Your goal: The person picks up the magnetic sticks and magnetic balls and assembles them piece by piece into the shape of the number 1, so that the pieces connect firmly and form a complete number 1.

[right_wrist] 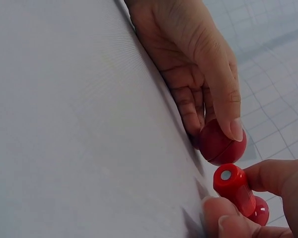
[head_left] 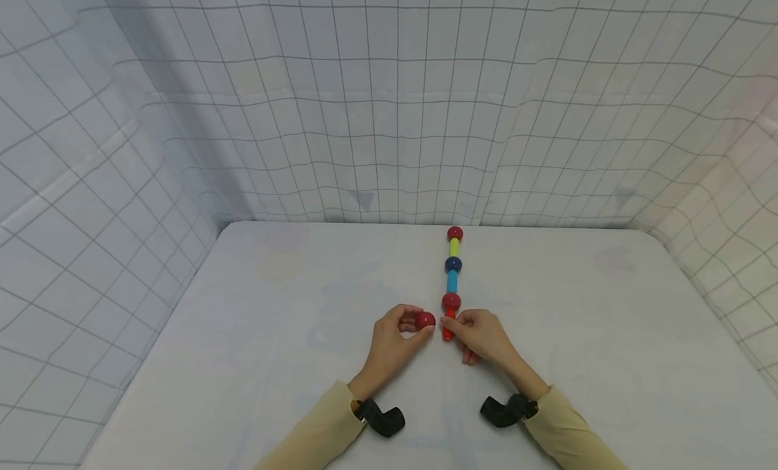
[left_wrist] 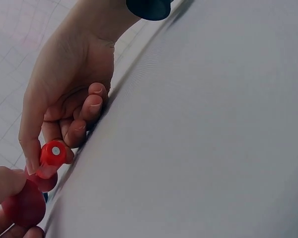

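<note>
A dark red ball (head_left: pixel 425 320) is pinched between the thumb and fingers of my left hand (head_left: pixel 392 338), just left of a line of joined toy pieces. My right hand (head_left: pixel 483 336) pinches the red rod (head_left: pixel 448 331) at the near end of that line. The rod's near end shows a small round silver disc (right_wrist: pixel 226 175). Beyond the rod follow a dark red ball (head_left: pixel 451 302), a light blue rod (head_left: pixel 452 281), a dark blue ball (head_left: pixel 453 265), a yellow rod (head_left: pixel 454 247) and another dark red ball (head_left: pixel 454 233) at the far end.
The pieces lie on a white-covered table (head_left: pixel 292 362), with the far ball close to its back edge. White sheeting with a dark grid (head_left: pixel 389 105) hangs behind and at the sides. Each wrist wears a black camera mount (head_left: pixel 385 419).
</note>
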{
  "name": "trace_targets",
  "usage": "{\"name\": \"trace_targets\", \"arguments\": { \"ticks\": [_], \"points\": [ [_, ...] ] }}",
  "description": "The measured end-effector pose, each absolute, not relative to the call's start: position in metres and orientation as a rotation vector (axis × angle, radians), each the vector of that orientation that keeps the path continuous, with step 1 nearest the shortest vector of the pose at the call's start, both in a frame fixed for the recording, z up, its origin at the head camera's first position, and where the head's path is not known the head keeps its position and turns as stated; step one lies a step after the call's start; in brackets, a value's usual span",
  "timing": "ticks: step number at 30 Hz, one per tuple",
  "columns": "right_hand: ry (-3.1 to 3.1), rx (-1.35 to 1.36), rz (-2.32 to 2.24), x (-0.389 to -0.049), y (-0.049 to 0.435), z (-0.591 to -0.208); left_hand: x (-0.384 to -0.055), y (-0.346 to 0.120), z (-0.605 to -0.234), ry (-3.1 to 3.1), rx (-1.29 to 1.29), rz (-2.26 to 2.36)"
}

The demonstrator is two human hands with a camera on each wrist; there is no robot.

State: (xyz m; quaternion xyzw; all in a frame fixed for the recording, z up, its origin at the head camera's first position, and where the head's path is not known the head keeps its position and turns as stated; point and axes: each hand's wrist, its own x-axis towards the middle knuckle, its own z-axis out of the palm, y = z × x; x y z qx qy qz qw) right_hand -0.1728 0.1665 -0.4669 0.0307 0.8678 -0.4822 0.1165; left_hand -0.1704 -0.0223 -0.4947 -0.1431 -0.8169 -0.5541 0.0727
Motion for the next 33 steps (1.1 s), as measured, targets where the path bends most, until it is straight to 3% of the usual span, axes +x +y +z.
{"name": "trace_targets", "arguments": {
  "ticks": [33],
  "points": [
    [2.513, 0.092, -1.442, -0.173, 0.167, -0.467, -0.151, -0.022, -0.485, -2.535, -0.574, -1.607]
  ]
}}
